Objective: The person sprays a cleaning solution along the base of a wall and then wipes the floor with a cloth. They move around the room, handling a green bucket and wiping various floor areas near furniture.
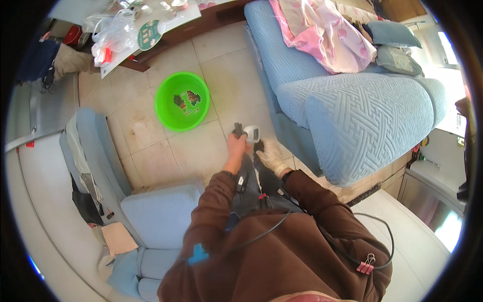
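In front of my legs, my bare left hand (236,146) grips the black part of a white and black handheld device (252,134). A small dark panel shows on the device's white head; its exact kind is unclear. My right hand (271,155), in a pale thin glove, is closed around a black grip-like object (258,146) close to the white head. Whether the two black parts belong to one device cannot be seen. Beyond my hands, a bright green plastic basin (161,113) sits on the tiled floor (145,137), with a printed picture on its bottom.
To the right stands a blue-covered sofa (362,120) bearing a pink satin cloth (320,41) and cushions (394,34). Another blue sofa (160,211) is at left. A white-topped table (185,17) holds plastic bags (117,32) and a green hand fan (149,35). A dark cable (264,234) crosses my front.
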Demonstrator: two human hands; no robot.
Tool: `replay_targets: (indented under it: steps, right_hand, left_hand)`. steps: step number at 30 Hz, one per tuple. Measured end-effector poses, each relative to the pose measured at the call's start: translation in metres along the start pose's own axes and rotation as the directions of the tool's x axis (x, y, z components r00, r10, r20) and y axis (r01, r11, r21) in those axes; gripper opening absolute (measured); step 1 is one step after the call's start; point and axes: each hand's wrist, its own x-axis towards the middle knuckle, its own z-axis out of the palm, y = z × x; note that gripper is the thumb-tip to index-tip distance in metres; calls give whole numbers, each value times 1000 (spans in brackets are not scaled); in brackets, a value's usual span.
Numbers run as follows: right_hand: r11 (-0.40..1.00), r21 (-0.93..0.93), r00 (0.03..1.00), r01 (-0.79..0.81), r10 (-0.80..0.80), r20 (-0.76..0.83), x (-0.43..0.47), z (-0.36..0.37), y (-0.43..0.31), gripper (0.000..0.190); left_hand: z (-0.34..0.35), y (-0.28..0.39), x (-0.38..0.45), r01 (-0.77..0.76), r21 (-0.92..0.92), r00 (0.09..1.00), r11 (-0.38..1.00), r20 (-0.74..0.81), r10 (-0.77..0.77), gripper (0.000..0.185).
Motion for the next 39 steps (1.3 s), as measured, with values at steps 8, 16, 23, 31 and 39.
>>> replay_targets:
  steps: [8,16,23,31,39]
  right_hand:
    - [824,388,889,-412,457,-26,-55,59,134,36]
    - [738,166,746,-654,666,-23,-102,120,160,28]
    - [547,499,702,-672,686,192,-82,141,126,35]
    - [558,671,785,-488,616,59,-81,133,116,39]
    - [91,819,548,-567,784,293,-112,95,121,39]
  left_hand:
    - [88,-26,210,151,84,989,985,-19,-150,24]
    - [157,-63,358,55,139,998,989,-40,-50,31]
    - [167,-81,390,128,234,992,964,-11,-129,18]
    - [162,-104,388,99,266,976,959,160,-145,23]
    - [133,-109,325,156,347,938,925,241,-248,67]
